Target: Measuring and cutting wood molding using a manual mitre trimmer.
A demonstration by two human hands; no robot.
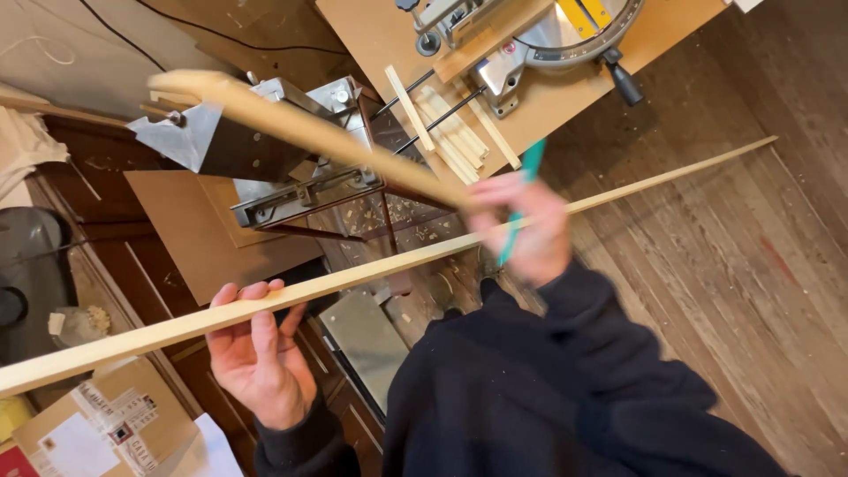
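A long thin pale wooden strip (371,272) runs from the lower left edge up to the right over the floor. My left hand (261,353) is palm up under it, and the strip rests across its fingers. My right hand (526,225) is blurred, near the strip's middle. It grips the end of a second, shorter wooden strip (291,124) that points up and left over the metal machine. A teal pencil (530,163) is also in that hand. My dark sleeves fill the bottom of the view.
A mitre saw (565,35) sits on a board bench (371,35) at the top, with several short wood strips (450,132) beside it. A metal machine (265,141) stands below. A cardboard box (97,433) lies at lower left. Plank floor (751,265) is on the right.
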